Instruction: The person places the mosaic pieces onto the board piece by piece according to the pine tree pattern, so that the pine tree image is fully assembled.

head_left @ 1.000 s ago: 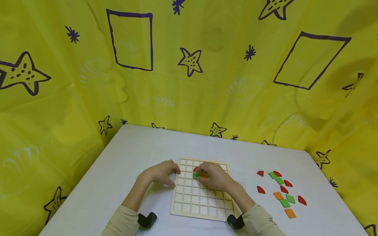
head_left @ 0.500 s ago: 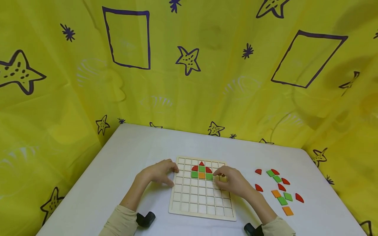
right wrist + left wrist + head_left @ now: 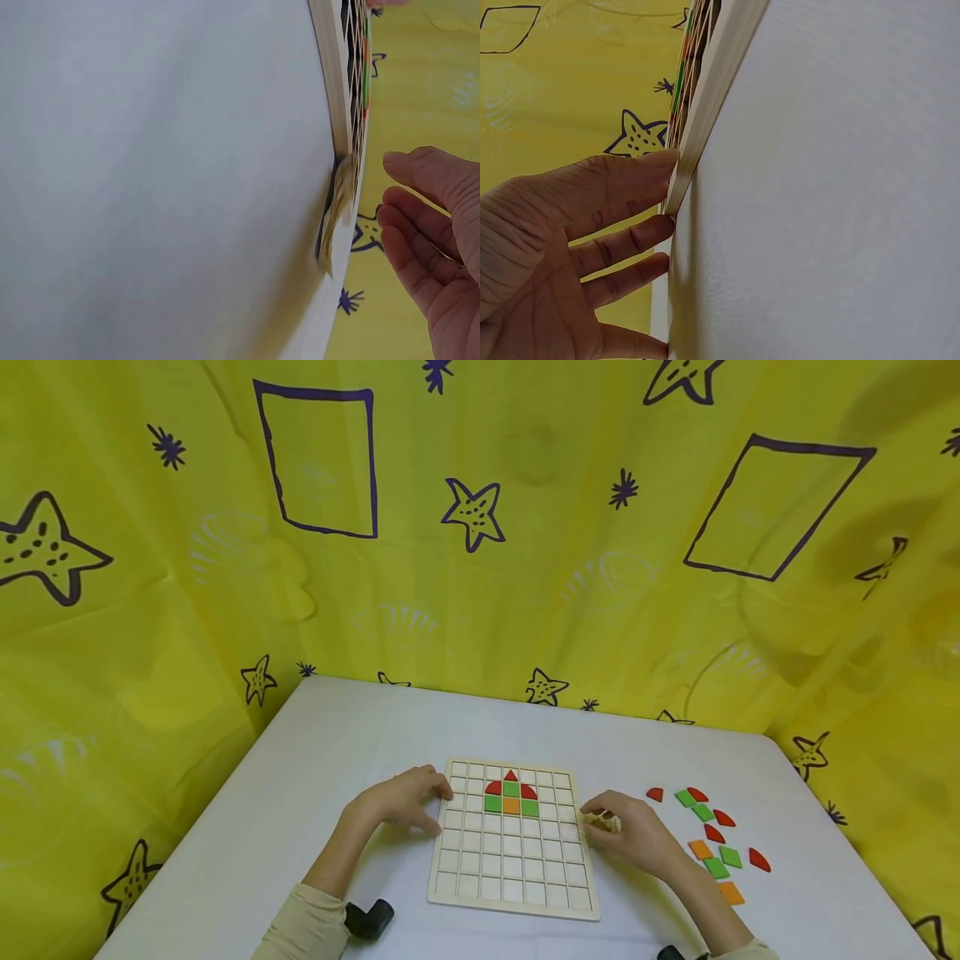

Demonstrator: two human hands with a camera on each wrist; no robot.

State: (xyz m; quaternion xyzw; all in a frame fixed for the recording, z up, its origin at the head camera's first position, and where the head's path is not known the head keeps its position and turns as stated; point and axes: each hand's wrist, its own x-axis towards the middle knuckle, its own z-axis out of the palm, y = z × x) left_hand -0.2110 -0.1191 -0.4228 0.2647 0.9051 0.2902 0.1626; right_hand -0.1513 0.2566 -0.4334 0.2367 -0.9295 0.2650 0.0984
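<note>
A wooden grid board (image 3: 512,864) lies flat on the white table. Near its far side, red, green and orange tiles fill several cells: a red triangle (image 3: 511,776) on top, two red quarter-circles, green squares and an orange square (image 3: 512,807) below. My left hand (image 3: 401,799) has its spread fingertips at the board's left edge; the left wrist view shows the thumb against the wooden side (image 3: 709,97). Beyond the right edge, my right hand (image 3: 633,835) is loosely bent with nothing in it. Under its fingers lies a small pale wooden piece (image 3: 339,214), partly hidden in the head view.
Loose tiles are scattered on the table (image 3: 375,718) to the right: red quarter-circles (image 3: 760,860), green squares (image 3: 730,857) and orange squares (image 3: 701,849). My right forearm partly covers the nearest orange one. A yellow patterned curtain (image 3: 480,610) hangs around the table.
My right hand has withdrawn from the tiles on the board and moved right, past the board's right edge, uncovering the pattern. The left hand stays at the left edge.
</note>
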